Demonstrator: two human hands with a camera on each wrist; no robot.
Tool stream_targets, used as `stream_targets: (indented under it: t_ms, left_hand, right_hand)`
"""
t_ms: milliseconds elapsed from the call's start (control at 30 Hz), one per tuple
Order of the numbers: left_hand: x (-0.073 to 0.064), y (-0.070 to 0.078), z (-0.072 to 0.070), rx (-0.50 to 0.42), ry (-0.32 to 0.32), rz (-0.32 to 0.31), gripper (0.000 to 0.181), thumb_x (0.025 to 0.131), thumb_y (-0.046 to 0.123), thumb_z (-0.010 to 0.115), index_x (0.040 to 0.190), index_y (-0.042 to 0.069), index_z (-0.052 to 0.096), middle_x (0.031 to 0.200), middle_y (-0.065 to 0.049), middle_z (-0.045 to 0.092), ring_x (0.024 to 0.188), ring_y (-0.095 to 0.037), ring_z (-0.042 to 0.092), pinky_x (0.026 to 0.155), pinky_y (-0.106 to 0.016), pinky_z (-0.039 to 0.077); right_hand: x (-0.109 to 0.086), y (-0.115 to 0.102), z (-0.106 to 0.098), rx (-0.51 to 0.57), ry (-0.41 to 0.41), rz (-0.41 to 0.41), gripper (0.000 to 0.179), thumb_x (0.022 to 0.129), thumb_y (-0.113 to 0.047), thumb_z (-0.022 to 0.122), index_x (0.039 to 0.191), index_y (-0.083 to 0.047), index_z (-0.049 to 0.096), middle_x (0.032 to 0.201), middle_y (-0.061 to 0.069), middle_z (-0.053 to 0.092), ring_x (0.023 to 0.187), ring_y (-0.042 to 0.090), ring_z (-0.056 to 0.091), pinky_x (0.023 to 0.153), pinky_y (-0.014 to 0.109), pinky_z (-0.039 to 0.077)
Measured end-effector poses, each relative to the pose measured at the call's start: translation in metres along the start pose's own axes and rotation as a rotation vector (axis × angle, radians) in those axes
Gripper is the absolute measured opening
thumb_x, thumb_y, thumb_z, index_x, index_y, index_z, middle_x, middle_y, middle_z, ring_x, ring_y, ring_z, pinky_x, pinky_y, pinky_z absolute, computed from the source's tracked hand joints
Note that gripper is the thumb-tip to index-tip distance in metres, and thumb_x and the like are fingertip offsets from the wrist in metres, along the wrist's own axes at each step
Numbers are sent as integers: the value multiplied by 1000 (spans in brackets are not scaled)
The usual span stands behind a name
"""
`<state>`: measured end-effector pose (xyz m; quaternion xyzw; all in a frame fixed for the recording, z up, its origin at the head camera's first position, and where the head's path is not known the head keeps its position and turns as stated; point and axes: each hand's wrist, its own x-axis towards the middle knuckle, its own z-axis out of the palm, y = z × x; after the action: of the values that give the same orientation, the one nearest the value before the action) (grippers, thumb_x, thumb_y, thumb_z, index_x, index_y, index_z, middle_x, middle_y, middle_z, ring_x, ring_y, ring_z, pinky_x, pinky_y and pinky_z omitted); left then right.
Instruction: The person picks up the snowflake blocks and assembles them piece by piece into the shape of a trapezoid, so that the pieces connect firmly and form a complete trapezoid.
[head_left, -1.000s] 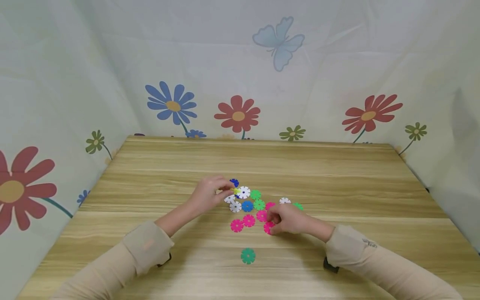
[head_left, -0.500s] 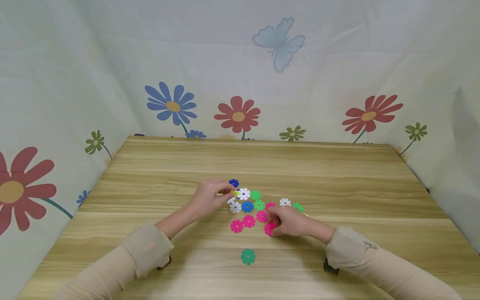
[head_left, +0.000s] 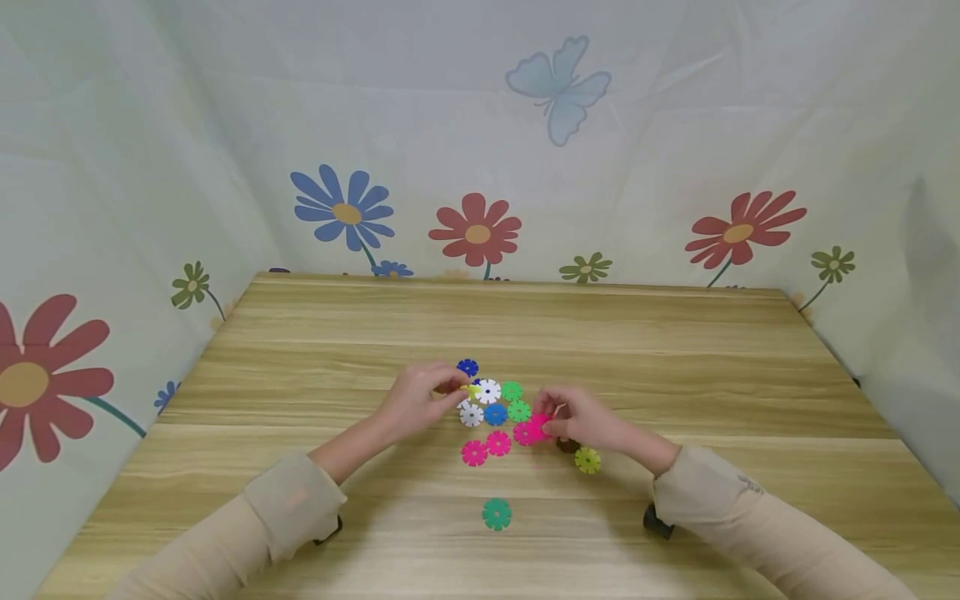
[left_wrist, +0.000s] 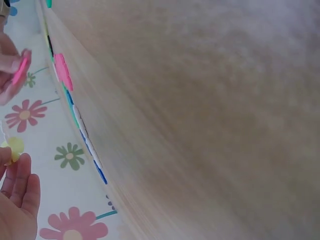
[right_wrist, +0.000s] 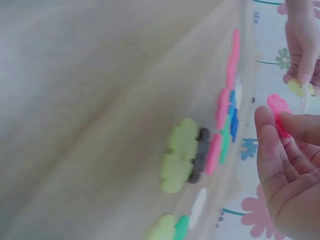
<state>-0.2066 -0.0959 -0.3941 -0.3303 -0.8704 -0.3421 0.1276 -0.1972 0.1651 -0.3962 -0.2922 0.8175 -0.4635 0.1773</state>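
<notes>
My left hand (head_left: 422, 400) pinches a yellow notched snowflake disc (left_wrist: 15, 145) between thumb and fingers. A white snowflake disc (head_left: 487, 391) stands against the yellow one and seems slotted into it; the right wrist view shows it edge-on. My right hand (head_left: 583, 419) pinches a pink snowflake disc (right_wrist: 279, 114) by its edge, raised off the table. The two hands face each other, the pink disc apart from the white one. Below them lie flat discs: a blue disc (head_left: 496, 414), a light green disc (head_left: 519, 410) and another white disc (head_left: 471, 414).
More pink discs (head_left: 474, 453) lie in front. A dark green disc (head_left: 497, 514) sits alone nearer the person. By the right wrist are a yellow-green disc (head_left: 588, 460) and a brown disc (head_left: 567, 446). A dark blue disc (head_left: 468, 367) lies behind on the wooden table (head_left: 337, 317).
My right hand has picked up the pink disc and moved it up and away from the person, uncovering the yellow-green and brown discs. My left hand has barely shifted.
</notes>
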Motion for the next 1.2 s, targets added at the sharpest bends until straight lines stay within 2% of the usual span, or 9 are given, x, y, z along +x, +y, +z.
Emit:
stream_targets:
  t_ms: [133,333,600,833,1033,1200]
  left_hand:
    - [0,0,0,-2,-1,0,7,77,10,66,85,8,67,79,-1,66,70,-7,60,64,-12,49]
    - [-1,2,-1,-19,3,19,7,78,9,66,85,7,67,81,-2,66,70,-7,61,64,-12,49]
    - [0,5,-1,-36,-4,39,8,79,9,65,86,7,67,80,-2,67,70,-8,62,64,-13,50]
    - [1,7,0,-50,-15,30,8,79,10,64,86,7,67,81,-2,67,72,-8,62,65,-12,49]
    - [1,8,0,-56,-21,29,9,80,11,64,88,7,67,82,-2,67,72,-8,62,64,-12,49]
    - [2,7,1,-54,-21,44,10,79,10,65,88,7,67,82,-2,67,71,-8,62,64,-12,49]
  right_hand:
    - [3,-9,-6,52,67,8,12,79,11,51,89,5,52,81,15,53,63,19,56,57,36,53]
    - [7,-16,-9,28,162,0,13,80,7,55,92,5,53,85,18,55,69,20,58,61,33,52]
    - [13,-21,-8,83,219,20,13,81,6,55,94,6,52,86,18,55,73,34,60,63,40,53]
    - [17,-22,-3,102,228,-23,13,79,9,55,92,6,53,86,19,56,74,37,60,66,45,52]
    - [20,-25,1,53,229,-92,11,78,10,56,89,6,55,83,19,57,69,27,61,64,37,53]
    - [21,-25,4,12,235,-88,11,78,8,57,88,4,56,79,16,58,66,19,58,61,29,53]
